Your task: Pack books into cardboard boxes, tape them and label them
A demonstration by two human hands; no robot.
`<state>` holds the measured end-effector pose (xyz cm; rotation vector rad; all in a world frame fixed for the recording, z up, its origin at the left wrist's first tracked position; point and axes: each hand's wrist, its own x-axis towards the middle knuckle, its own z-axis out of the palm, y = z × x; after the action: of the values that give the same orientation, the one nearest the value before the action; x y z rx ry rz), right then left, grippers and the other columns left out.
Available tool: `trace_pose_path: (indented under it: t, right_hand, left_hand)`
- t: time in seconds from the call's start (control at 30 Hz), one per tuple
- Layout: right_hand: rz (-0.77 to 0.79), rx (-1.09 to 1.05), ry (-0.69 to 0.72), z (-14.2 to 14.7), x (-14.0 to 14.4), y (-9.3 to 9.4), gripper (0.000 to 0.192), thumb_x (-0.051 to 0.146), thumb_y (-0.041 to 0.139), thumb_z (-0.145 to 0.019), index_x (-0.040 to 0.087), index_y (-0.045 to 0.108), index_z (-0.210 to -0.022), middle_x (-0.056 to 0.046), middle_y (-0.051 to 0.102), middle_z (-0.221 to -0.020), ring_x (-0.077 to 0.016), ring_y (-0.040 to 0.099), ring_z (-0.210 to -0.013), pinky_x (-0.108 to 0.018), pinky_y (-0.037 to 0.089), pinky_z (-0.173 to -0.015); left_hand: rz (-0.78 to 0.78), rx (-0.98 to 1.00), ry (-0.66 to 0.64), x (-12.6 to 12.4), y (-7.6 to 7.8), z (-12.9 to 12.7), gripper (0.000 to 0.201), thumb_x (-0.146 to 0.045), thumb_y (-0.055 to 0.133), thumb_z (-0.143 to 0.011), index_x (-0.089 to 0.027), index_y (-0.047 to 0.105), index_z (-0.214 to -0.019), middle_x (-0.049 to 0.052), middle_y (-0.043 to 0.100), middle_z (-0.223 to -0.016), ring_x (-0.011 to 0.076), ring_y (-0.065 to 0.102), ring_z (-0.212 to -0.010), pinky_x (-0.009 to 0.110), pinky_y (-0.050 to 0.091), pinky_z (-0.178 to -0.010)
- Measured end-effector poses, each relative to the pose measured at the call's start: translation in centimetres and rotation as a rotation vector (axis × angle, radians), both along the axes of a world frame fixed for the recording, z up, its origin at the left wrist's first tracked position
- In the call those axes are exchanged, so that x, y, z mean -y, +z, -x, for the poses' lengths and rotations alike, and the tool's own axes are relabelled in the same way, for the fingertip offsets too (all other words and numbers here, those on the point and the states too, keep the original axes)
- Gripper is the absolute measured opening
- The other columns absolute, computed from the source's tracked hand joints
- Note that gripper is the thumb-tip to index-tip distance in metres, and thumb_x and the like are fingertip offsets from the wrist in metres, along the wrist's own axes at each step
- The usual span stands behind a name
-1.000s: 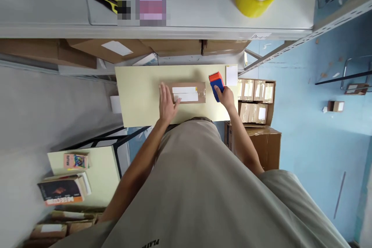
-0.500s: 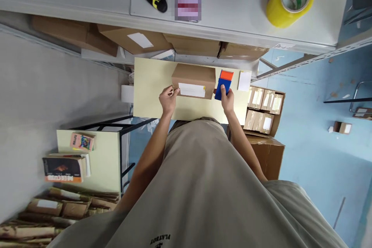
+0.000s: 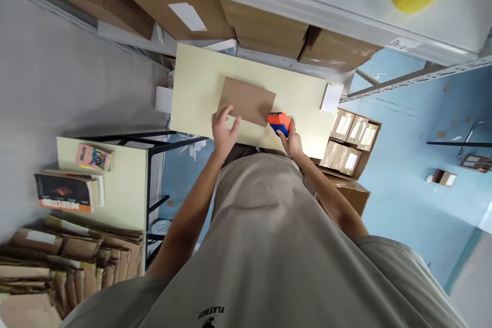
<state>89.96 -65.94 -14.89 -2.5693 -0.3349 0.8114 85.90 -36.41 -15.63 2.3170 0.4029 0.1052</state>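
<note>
My left hand (image 3: 223, 128) pressed flat on the plain brown cardboard box (image 3: 247, 100); my right hand (image 3: 291, 141) gripped the orange-and-blue tape dispenser (image 3: 279, 121) at its near right corner, ready for taping the seam.

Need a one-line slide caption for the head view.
Left hand steadies brown box; right hand holds tape dispenser.

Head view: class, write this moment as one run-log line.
left hand: flat on cardboard box | right hand: grip on tape dispenser at box's right end | box: on yellow table, plain side up
</note>
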Motion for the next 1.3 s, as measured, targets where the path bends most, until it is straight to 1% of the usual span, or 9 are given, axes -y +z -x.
trace_pose_path:
  t: [0.07,0.17,0.33,0.5,0.63,0.8,1.03,1.17,1.3]
  right_hand:
    - [-0.016,0.076,0.004,0.9,1.2,-0.2,0.080,0.077,0.029,-0.123,0.009,0.054,-0.158,-0.028,0.082,-0.121,-0.0369,0.081,-0.101,-0.045,0.065,-0.088]
    - [-0.088,0.204,0.127,2.0,2.7,0.0,0.072,0.076,0.034,-0.122,0.014,0.059,-0.149,-0.028,0.082,-0.121,-0.0394,0.080,-0.108,-0.053,0.068,-0.096]
    - [-0.112,0.318,0.304,3.4,4.2,1.3,0.065,0.074,0.035,-0.122,0.017,0.062,-0.137,-0.026,0.080,-0.115,-0.0408,0.077,-0.106,-0.056,0.069,-0.094]
    - [-0.072,0.327,0.330,5.5,3.5,3.2,0.072,0.078,0.030,-0.121,0.016,0.063,-0.137,-0.026,0.079,-0.115,-0.0421,0.077,-0.108,-0.056,0.069,-0.096]
    - [-0.038,0.333,0.299,7.7,2.3,4.7,0.075,0.079,0.026,-0.121,0.017,0.063,-0.141,-0.025,0.079,-0.116,-0.0412,0.077,-0.108,-0.055,0.068,-0.096]
    - [-0.011,0.343,0.303,10.5,1.0,6.4,0.076,0.081,0.031,-0.120,0.016,0.063,-0.144,-0.025,0.079,-0.116,-0.0416,0.077,-0.110,-0.055,0.068,-0.098]
    - [0.067,0.290,0.281,14.0,-0.3,8.3,0.079,0.080,0.032,-0.121,0.014,0.060,-0.154,-0.026,0.080,-0.120,-0.0419,0.078,-0.112,-0.056,0.069,-0.100]
    - [0.057,0.270,0.292,15.0,-0.1,8.7,0.082,0.080,0.031,-0.121,0.012,0.060,-0.157,-0.026,0.080,-0.123,-0.0419,0.078,-0.114,-0.056,0.069,-0.101]
    - [0.087,0.217,0.335,15.2,0.4,8.9,0.081,0.080,0.036,-0.121,0.013,0.060,-0.159,-0.026,0.080,-0.124,-0.0417,0.078,-0.117,-0.055,0.067,-0.104]
  left_hand:
    - [0.052,0.034,-0.166,1.8,1.8,0.9,0.058,-0.061,0.061,-0.118,-0.023,0.071,-0.160,0.018,0.076,-0.159,0.0338,0.068,-0.147,0.049,0.065,-0.117]
    - [0.107,0.051,-0.362,3.3,4.2,1.5,0.057,-0.060,0.064,-0.118,-0.025,0.072,-0.161,0.016,0.078,-0.157,0.0340,0.069,-0.144,0.052,0.063,-0.122]
    - [0.116,0.153,-0.549,2.7,6.3,2.3,0.047,-0.057,0.071,-0.117,-0.027,0.079,-0.152,0.014,0.083,-0.146,0.0339,0.073,-0.137,0.054,0.059,-0.124]
    - [0.100,0.243,-0.536,1.5,7.4,4.5,0.033,-0.054,0.080,-0.113,-0.031,0.086,-0.136,0.010,0.087,-0.130,0.0321,0.075,-0.123,0.054,0.061,-0.116]
    - [0.109,0.300,-0.533,0.9,8.5,7.0,0.025,-0.052,0.077,-0.115,-0.034,0.089,-0.128,0.008,0.089,-0.123,0.0311,0.075,-0.117,0.055,0.062,-0.111]
    - [0.119,0.322,-0.519,0.1,9.5,10.1,0.028,-0.053,0.071,-0.118,-0.035,0.090,-0.129,0.007,0.089,-0.124,0.0311,0.074,-0.118,0.056,0.060,-0.113]
    - [0.152,0.307,-0.505,-0.4,9.3,13.2,0.040,-0.064,0.066,-0.118,-0.034,0.090,-0.133,0.009,0.088,-0.125,0.0325,0.072,-0.123,0.058,0.058,-0.116]
    - [0.171,0.287,-0.508,-0.1,9.3,14.5,0.045,-0.069,0.068,-0.116,-0.034,0.089,-0.134,0.009,0.087,-0.127,0.0334,0.071,-0.124,0.060,0.058,-0.117]
    - [0.205,0.249,-0.501,-0.1,9.9,15.1,0.039,-0.066,0.076,-0.113,-0.033,0.089,-0.129,0.007,0.086,-0.124,0.0333,0.071,-0.124,0.059,0.058,-0.119]
